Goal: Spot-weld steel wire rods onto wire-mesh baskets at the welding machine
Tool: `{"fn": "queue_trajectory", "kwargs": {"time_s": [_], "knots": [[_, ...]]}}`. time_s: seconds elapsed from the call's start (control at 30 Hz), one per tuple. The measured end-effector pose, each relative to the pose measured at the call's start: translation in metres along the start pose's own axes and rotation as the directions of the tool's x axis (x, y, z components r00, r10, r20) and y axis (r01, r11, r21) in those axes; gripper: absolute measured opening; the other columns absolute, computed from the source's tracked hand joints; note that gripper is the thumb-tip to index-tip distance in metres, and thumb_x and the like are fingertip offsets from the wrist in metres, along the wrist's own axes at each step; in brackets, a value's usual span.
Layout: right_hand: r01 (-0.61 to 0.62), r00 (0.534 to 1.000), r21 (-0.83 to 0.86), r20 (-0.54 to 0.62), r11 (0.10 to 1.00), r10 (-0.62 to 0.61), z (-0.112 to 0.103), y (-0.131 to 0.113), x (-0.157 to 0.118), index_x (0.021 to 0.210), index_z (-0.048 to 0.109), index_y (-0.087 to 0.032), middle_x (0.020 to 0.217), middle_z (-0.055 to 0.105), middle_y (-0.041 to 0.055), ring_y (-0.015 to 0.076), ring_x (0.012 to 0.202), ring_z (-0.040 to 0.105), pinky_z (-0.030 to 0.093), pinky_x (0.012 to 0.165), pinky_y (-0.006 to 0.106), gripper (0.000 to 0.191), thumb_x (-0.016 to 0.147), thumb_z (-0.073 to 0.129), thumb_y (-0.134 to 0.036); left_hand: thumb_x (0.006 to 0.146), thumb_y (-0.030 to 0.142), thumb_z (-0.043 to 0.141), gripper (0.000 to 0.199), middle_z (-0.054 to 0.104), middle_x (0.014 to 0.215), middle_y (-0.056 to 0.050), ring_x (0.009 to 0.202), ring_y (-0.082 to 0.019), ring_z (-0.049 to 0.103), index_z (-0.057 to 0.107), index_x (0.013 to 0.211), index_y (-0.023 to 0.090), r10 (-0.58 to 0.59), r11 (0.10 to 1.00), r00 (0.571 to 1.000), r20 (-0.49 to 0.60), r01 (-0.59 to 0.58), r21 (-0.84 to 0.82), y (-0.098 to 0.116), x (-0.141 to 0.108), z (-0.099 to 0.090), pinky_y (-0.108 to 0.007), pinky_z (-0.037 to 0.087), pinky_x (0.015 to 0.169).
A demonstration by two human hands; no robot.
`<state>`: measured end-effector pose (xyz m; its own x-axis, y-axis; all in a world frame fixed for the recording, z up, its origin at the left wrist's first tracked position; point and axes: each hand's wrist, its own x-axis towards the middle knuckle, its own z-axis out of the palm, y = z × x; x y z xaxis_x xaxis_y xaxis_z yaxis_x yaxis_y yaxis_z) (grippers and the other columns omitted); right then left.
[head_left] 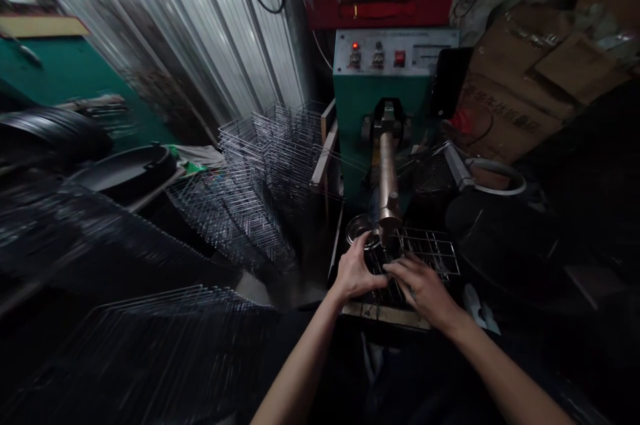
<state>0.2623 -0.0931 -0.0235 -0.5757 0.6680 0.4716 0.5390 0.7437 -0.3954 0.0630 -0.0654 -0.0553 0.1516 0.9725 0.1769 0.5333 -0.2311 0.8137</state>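
Just below the metal electrode arm (388, 178) of a green machine (350, 118), both my hands meet at a wire grid (437, 248). My left hand (355, 272) has its thumb and fingers spread, the fingertips up near the electrode's lower end and the thumb pointing right. My right hand (417, 285) lies over the grid's near part, its fingers bent together and pointing left; what is under them is too dark to make out. A round metal dish (359, 228) sits behind my left fingertips.
Stacks of wire grids (250, 212) stand left of the machine, with more grids (165, 332) at the lower left. A control panel (397, 52) shows a red light. Cardboard boxes (520, 92) and a round metal ring (497, 175) are at right.
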Motion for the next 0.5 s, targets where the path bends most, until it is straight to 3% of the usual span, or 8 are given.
{"fn": "queue_trajectory", "kwargs": {"time_s": [0.17, 0.33, 0.43, 0.5], "knots": [[-0.015, 1.000, -0.010, -0.010, 1.000, 0.015, 0.0057, 0.0099, 0.0113, 0.119, 0.064, -0.023, 0.103, 0.072, 0.0068, 0.0241, 0.098, 0.065, 0.056, 0.089, 0.043, 0.036, 0.093, 0.049, -0.003, 0.054, 0.037, 0.085, 0.105, 0.055, 0.142, -0.011, 0.126, -0.034, 0.057, 0.038, 0.147, 0.024, 0.004, 1.000, 1.000, -0.007, -0.004, 0.005, -0.0082, 0.0122, 0.0002, -0.048, 0.049, 0.105], [-0.037, 0.999, 0.028, 0.004, 0.999, 0.037, 0.0012, 0.0073, 0.0116, 0.117, 0.062, -0.024, 0.102, 0.070, 0.0056, 0.0224, 0.095, 0.065, 0.055, 0.090, 0.042, 0.028, 0.097, 0.049, -0.008, 0.055, 0.031, 0.083, 0.101, 0.056, 0.140, -0.011, 0.123, -0.033, 0.059, 0.039, 0.146, 0.022, 0.031, 1.000, 0.998, -0.048, -0.031, 0.004, -0.0044, 0.0072, 0.0033, -0.047, 0.049, 0.105], [-0.093, 0.995, 0.029, -0.042, 0.995, 0.094, 0.0014, 0.0038, 0.0112, 0.119, 0.059, -0.024, 0.103, 0.068, 0.0061, 0.0223, 0.097, 0.064, 0.055, 0.086, 0.038, 0.026, 0.098, 0.052, -0.012, 0.054, 0.030, 0.085, 0.102, 0.058, 0.138, -0.011, 0.118, -0.032, 0.062, 0.040, 0.146, 0.022, -0.002, 0.997, 0.999, -0.053, -0.001, -0.074, -0.0054, 0.0058, 0.0045, -0.046, 0.050, 0.104], [-0.108, 0.990, 0.021, -0.090, 0.994, 0.109, 0.0032, 0.0016, 0.0128, 0.118, 0.058, -0.023, 0.106, 0.066, 0.0072, 0.0219, 0.098, 0.063, 0.054, 0.087, 0.036, 0.023, 0.098, 0.053, -0.013, 0.056, 0.030, 0.086, 0.101, 0.062, 0.133, -0.008, 0.113, -0.029, 0.066, 0.040, 0.146, 0.024, -0.037, 0.982, 0.999, 0.013, 0.039, -0.186, -0.0100, 0.0077, 0.0061, -0.043, 0.052, 0.102]]}}
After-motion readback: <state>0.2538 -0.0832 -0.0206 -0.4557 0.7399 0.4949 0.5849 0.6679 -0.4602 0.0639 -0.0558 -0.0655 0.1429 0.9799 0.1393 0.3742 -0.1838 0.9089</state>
